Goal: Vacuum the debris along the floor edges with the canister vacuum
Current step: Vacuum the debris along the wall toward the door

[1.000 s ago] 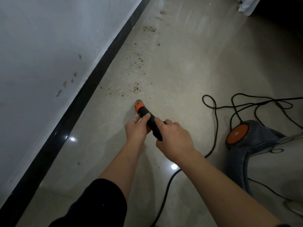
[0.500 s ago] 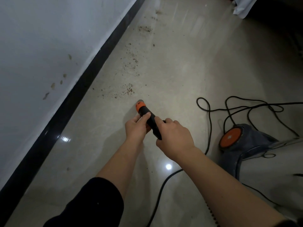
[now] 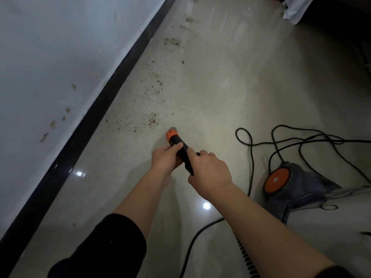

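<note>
A black, orange-tipped vacuum nozzle point(image 3: 179, 145) is gripped by the left hand point(image 3: 163, 159) near its tip and the right hand point(image 3: 209, 171) behind, fingers curled round it. Brown debris point(image 3: 151, 121) is scattered just ahead on the floor point(image 3: 210, 87) by a baseboard point(image 3: 96, 115). The canister vacuum point(image 3: 297, 183) is seen right, amid looped cord point(image 3: 252, 167).

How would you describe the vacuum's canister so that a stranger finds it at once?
Start from the black baseboard on the left and cross the floor to the right edge. There, among black cords, sits the grey canister; only it has a round orange disc.
</note>
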A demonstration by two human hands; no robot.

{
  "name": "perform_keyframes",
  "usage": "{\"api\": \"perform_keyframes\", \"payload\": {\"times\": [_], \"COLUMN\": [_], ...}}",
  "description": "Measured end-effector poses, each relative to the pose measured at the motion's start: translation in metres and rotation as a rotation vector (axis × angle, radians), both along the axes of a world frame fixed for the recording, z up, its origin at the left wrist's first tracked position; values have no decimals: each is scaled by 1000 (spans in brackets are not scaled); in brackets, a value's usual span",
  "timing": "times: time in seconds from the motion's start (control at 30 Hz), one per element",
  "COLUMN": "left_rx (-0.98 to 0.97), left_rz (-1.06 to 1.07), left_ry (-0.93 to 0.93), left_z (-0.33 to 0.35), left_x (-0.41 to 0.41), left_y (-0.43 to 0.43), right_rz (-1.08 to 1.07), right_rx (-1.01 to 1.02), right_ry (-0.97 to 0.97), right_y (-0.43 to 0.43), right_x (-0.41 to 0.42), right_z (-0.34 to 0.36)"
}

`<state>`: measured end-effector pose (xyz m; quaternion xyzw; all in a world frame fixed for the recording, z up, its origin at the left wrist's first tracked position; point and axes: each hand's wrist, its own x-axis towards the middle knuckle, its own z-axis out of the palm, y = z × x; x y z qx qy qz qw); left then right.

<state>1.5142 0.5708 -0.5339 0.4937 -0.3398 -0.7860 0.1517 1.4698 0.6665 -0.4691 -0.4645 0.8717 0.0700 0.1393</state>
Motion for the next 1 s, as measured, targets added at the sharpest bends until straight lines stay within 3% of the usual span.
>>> {"api": "perform_keyframes", "payload": {"times": [0.43,1.0], "left_rx": [22,99], "left_rz": [-47,-55], "left_ry": [-60,-150], "left_z": [13,24], "left_x": [-19,44], "left_y": [-14,-47], "right_rz": [29,83], "right_rx": [14,4], "right_ry": [-21,-68], "right_y": [-10,-29], "right_x": [-24,36], "right_z": [3,4]}}
